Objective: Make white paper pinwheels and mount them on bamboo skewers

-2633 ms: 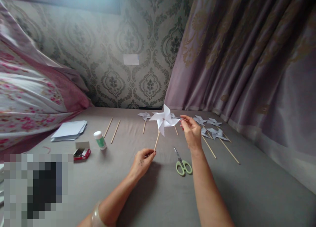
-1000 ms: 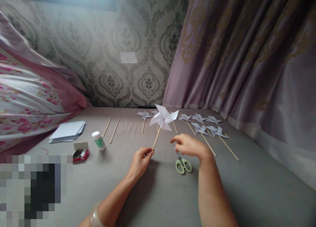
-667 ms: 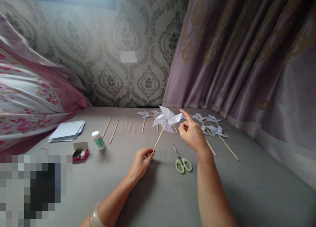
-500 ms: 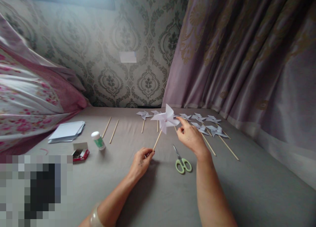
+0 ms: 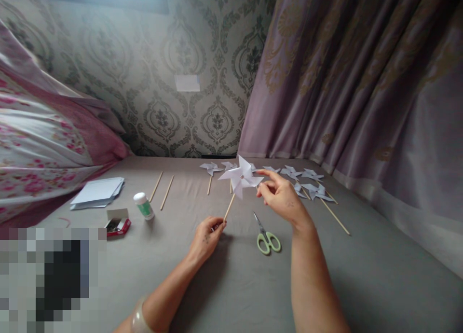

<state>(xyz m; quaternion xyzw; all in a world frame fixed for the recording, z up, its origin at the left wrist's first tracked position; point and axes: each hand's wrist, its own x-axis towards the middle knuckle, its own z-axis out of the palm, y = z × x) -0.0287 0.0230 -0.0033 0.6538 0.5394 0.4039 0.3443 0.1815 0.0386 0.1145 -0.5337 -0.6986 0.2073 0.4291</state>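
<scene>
Left hand (image 5: 208, 237) pinches the pinwheel (image 5: 239, 179) by its stick (image 5: 229, 207), right hand (image 5: 281, 198) spread near the paper edge (image 5: 257, 180), clear of scissors (image 5: 265, 236)

Cool light is spilling from the upper left and hazing the patterned wall (image 5: 119, 48), while the curtain (image 5: 361, 82) is lying dim at right, soft shadows are pooling on the grey cloth (image 5: 249, 289), and coarse pixelation is masking the lower-left corner.
</scene>
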